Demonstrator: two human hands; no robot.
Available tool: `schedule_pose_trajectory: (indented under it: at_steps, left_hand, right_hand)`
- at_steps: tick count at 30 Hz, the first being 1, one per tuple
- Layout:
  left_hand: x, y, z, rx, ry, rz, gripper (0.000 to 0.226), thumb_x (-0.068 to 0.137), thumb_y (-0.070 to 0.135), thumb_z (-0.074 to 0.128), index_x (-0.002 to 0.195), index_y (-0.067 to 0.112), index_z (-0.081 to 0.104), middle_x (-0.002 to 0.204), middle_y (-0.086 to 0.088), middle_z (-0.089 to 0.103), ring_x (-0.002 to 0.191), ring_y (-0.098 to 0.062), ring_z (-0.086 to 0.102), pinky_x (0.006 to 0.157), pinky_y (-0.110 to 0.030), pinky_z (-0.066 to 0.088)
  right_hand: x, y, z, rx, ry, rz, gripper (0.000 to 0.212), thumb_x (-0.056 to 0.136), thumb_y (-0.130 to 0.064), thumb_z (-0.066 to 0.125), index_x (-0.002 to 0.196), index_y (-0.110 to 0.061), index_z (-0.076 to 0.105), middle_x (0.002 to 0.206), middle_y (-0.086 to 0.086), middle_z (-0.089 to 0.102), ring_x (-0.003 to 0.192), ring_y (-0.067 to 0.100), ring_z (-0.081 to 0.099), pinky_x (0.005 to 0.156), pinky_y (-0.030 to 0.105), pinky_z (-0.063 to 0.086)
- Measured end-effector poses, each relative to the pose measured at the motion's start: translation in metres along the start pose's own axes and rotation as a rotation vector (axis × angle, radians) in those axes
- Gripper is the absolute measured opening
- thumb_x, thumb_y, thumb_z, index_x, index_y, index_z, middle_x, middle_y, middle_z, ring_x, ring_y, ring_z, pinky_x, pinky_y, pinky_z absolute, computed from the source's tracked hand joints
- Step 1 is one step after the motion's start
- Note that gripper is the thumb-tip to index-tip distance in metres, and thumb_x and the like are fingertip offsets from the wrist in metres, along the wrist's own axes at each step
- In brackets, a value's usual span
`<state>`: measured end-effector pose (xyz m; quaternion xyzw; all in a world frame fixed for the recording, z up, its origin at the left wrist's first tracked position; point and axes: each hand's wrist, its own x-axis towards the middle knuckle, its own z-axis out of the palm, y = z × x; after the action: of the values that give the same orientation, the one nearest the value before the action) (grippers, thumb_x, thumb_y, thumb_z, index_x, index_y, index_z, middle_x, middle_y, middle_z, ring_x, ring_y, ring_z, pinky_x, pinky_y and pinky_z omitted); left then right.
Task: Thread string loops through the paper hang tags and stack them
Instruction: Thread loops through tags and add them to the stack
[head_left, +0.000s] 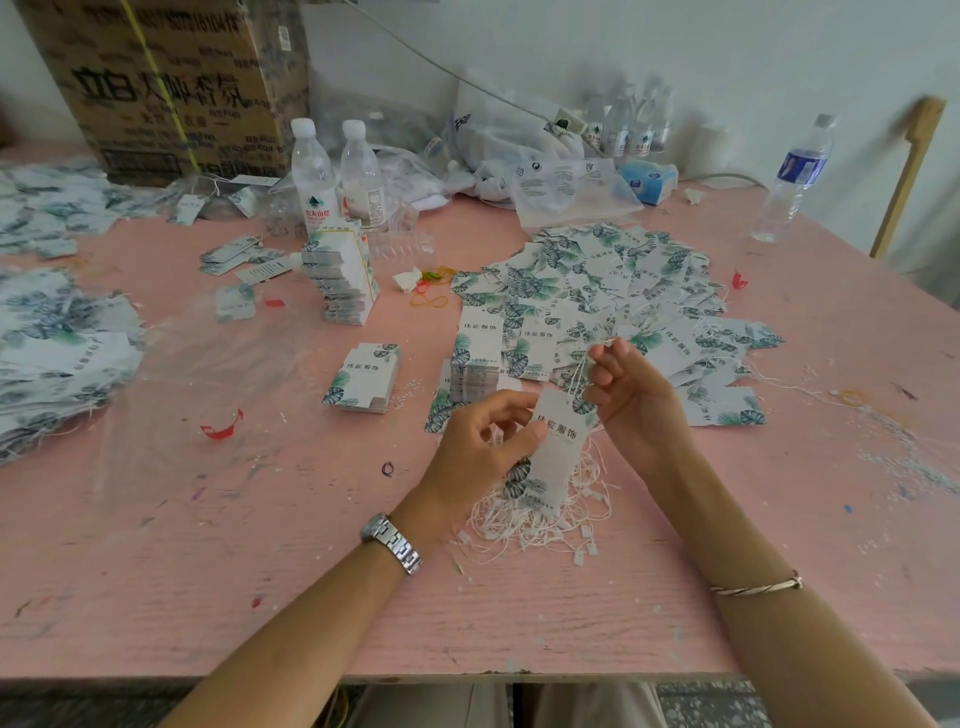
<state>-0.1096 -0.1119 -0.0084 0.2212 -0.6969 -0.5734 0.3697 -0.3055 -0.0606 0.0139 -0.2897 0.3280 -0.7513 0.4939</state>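
Note:
My left hand pinches a white hang tag with green leaf print, held upright above a heap of white string loops on the pink table. At the tag's top corner my right hand pinches a thin white string that runs upward from the tag. Just behind the hands stands a neat stack of tags, and a wide loose pile of strung tags spreads beyond it.
Another small tag stack lies to the left, with a taller leaning stack behind it. Water bottles, a cardboard box and plastic bags line the back. More tag heaps cover the left edge.

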Motion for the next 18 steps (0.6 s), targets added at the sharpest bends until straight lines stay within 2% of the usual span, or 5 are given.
schedule_pose_trajectory:
  at_steps: [6,9,12,15,18]
  left_hand:
    - [0.0,0.002,0.0,-0.175,0.081,0.069,0.014,0.083,0.018,0.076,0.096,0.023,0.072,0.085,0.008,0.075,0.071,-0.007,0.065,0.065,-0.018,0.053]
    - [0.001,0.004,0.0,-0.221,0.167,0.088,0.018,0.08,0.026,0.078,0.096,0.021,0.071,0.088,0.002,0.075,0.066,-0.008,0.064,0.06,-0.019,0.053]
    - [0.003,0.004,-0.001,-0.23,0.24,0.101,0.013,0.084,0.018,0.076,0.094,0.021,0.069,0.086,0.003,0.075,0.064,-0.009,0.063,0.056,-0.021,0.053]
    - [0.003,0.003,-0.002,-0.224,0.311,0.116,0.011,0.088,0.012,0.074,0.092,0.016,0.064,0.081,0.003,0.073,0.061,-0.011,0.063,0.056,-0.02,0.052]
    - [0.003,0.001,-0.004,-0.206,0.39,0.126,0.013,0.09,0.01,0.072,0.09,0.009,0.059,0.078,0.002,0.071,0.058,-0.014,0.064,0.056,-0.022,0.052]
  right_hand:
    - [0.0,0.01,0.002,-0.356,0.166,-0.04,0.012,0.081,-0.019,0.07,0.089,-0.011,0.065,0.074,-0.004,0.068,0.061,0.008,0.046,0.056,0.019,0.039]
    - [-0.002,0.013,0.006,-0.453,0.116,-0.06,0.008,0.084,-0.015,0.068,0.089,-0.01,0.065,0.07,-0.006,0.067,0.058,0.009,0.046,0.056,0.021,0.038]
    - [-0.004,0.015,0.01,-0.502,0.029,-0.01,0.01,0.091,-0.02,0.062,0.087,-0.016,0.07,0.073,-0.003,0.066,0.063,0.014,0.048,0.059,0.027,0.035]
    - [-0.007,0.018,0.013,-0.558,-0.091,0.066,0.023,0.097,-0.03,0.06,0.105,-0.012,0.07,0.082,0.003,0.065,0.072,0.024,0.049,0.062,0.03,0.037]
    - [-0.009,0.018,0.014,-0.566,-0.205,0.07,0.03,0.09,-0.028,0.068,0.117,-0.016,0.062,0.085,0.001,0.067,0.069,0.015,0.054,0.059,0.021,0.042]
